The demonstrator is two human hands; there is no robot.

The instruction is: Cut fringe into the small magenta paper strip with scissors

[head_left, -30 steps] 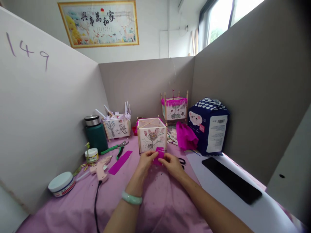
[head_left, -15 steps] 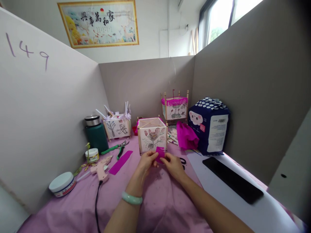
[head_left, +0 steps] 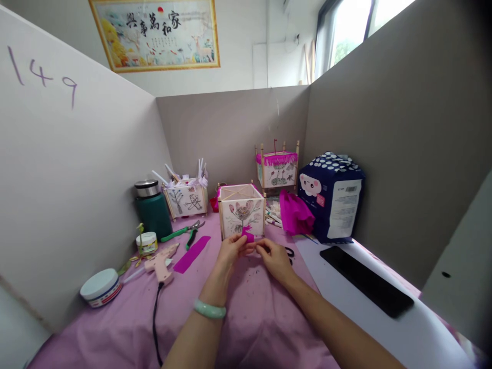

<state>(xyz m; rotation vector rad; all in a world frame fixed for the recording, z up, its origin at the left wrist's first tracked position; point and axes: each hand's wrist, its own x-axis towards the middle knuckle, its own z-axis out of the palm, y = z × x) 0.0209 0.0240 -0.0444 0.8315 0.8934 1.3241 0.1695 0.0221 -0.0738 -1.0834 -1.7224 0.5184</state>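
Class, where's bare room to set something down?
Bare: pink cloth between the black cord and left forearm; white sheet between right forearm and black slab. Crowded: left side, with glue gun and tubs; back, with decorated boxes.

We see through one head-worn view, facing forward and tilted down, with the left hand (head_left: 231,252) and the right hand (head_left: 273,258) near, just below centre; its wide field runs from the pink tablecloth (head_left: 253,318) past the far partition (head_left: 226,136) up to a framed picture (head_left: 161,33) and a window (head_left: 348,38).
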